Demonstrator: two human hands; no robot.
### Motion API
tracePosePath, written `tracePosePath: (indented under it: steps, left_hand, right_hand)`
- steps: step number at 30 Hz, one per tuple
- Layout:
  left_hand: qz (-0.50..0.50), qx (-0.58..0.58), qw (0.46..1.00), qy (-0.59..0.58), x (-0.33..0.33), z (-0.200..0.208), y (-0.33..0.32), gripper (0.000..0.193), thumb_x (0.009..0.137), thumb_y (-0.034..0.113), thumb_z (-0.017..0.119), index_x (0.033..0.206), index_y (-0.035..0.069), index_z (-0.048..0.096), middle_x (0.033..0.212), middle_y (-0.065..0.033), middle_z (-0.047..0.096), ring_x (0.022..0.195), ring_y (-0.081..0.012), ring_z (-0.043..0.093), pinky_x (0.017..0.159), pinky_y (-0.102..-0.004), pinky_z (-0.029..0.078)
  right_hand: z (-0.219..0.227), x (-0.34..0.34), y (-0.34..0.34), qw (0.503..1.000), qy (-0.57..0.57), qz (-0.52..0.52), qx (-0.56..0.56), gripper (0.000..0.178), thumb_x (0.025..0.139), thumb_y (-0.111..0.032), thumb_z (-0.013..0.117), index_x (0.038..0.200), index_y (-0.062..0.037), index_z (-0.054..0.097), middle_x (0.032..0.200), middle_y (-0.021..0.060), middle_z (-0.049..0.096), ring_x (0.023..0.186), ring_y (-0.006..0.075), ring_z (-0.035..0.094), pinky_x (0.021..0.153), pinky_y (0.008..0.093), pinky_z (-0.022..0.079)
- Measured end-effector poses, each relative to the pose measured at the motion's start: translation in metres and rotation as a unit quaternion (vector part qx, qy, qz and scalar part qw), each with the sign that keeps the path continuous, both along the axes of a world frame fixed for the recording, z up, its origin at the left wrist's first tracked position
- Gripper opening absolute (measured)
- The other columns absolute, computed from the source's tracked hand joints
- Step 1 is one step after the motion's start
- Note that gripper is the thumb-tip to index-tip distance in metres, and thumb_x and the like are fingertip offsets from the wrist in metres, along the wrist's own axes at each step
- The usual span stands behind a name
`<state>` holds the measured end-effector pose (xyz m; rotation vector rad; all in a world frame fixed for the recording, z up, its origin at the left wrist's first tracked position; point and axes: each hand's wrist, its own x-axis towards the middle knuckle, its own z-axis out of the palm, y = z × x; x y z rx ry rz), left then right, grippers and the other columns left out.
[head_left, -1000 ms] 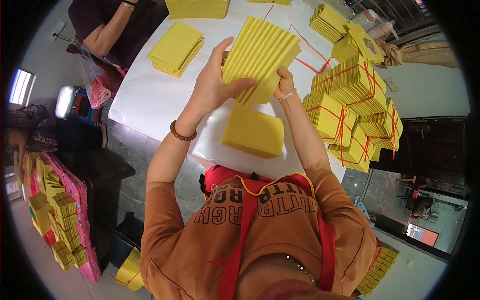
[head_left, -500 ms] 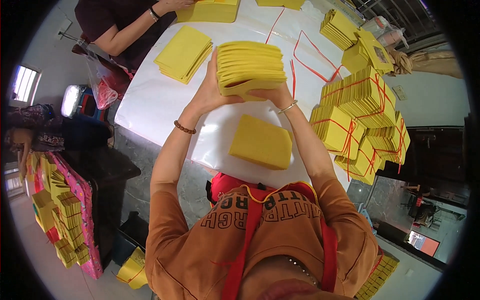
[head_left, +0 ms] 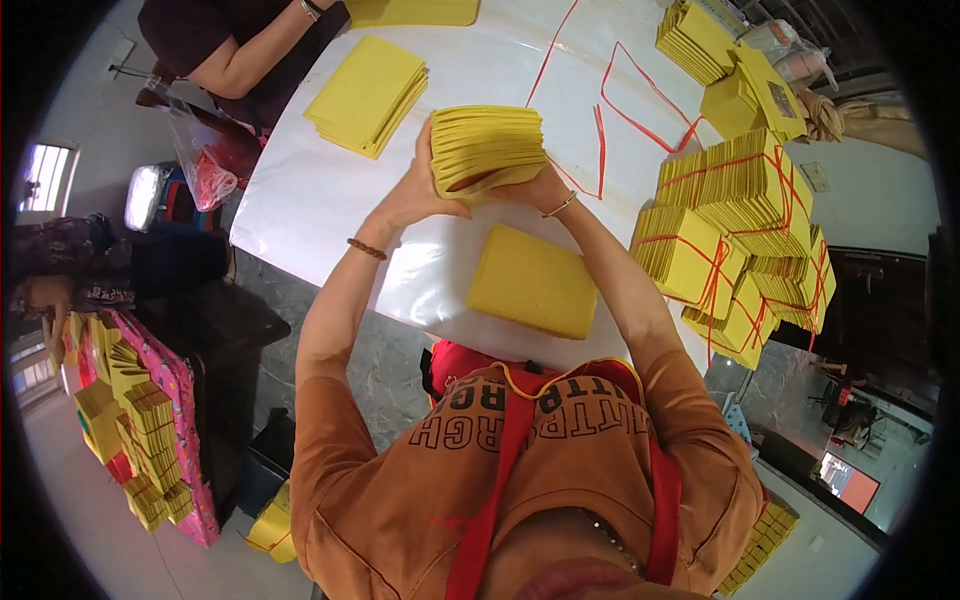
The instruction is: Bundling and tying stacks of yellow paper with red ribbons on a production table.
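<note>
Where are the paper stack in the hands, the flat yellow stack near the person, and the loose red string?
paper stack (head_left: pixel 488 148), head view, on its layered front edge
flat yellow stack (head_left: pixel 533 281), head view, middle of its top sheet
red string (head_left: pixel 640 118), head view, on the loop lying on the table

1. This is a small packing workshop for yellow paper goods, run by hand.
2. A white-covered table (head_left: pixel 300 200) serves as the workbench, with loose stacks of yellow sheets (head_left: pixel 368 95) spread over it.
3. Finished bundles (head_left: pixel 735 180) tied with red string are piled high at the table's right end.
4. Loose red strings (head_left: pixel 640 110) lie on the cover, ready-cut.
5. A second person (head_left: pixel 235 45) works at the far side of the same table.
6. More yellow stacks (head_left: pixel 140 430) stand on a patterned cloth down at the left, and others (head_left: pixel 760 535) sit low at the right.
7. The floor is grey stone (head_left: pixel 390 360), plain and bare.
</note>
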<state>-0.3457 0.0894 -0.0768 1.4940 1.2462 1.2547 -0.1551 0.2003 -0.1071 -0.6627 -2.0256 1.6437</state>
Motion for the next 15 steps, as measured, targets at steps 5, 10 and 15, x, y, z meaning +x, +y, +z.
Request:
tracePosePath:
  steps: [5,10,15]
  left_hand:
    - [-0.007,0.062,0.975,0.214,-0.017,0.084,0.002,0.128,0.045,0.046,0.081,0.138,0.004,0.003,0.131,-0.0200,0.032,0.122,-0.0325,0.031,0.100,-0.0404,0.023]
    - [-0.002,0.007,0.860,0.511,0.006,0.107,-0.012,0.122,0.047,0.043,0.079,0.137,0.001,0.008,0.125,-0.0199,0.038,0.110,-0.0323,0.041,0.095,-0.0397,0.026]
    - [0.060,0.002,0.959,0.278,-0.024,0.048,-0.011,0.091,0.056,0.023,0.079,0.129,0.001,0.029,0.111,-0.0139,0.048,0.107,-0.0277,0.044,0.093,-0.0351,0.034]
  right_hand:
    - [0.015,-0.003,-0.007,1.000,0.022,-0.007,-0.016,0.086,0.055,-0.014,0.080,0.123,-0.0060,0.029,0.112,0.0075,0.048,0.106,0.0178,0.046,0.093,0.0322,0.037]
    - [0.055,-0.007,-0.015,0.993,-0.065,-0.015,0.094,0.079,0.054,-0.017,0.080,0.119,-0.0055,0.037,0.107,0.0098,0.053,0.101,0.0219,0.051,0.089,0.0353,0.039]
    - [0.108,-0.021,-0.020,0.909,-0.290,0.039,0.296,0.081,0.052,-0.020,0.080,0.120,-0.0072,0.038,0.105,0.0089,0.054,0.099,0.0227,0.053,0.088,0.0363,0.039]
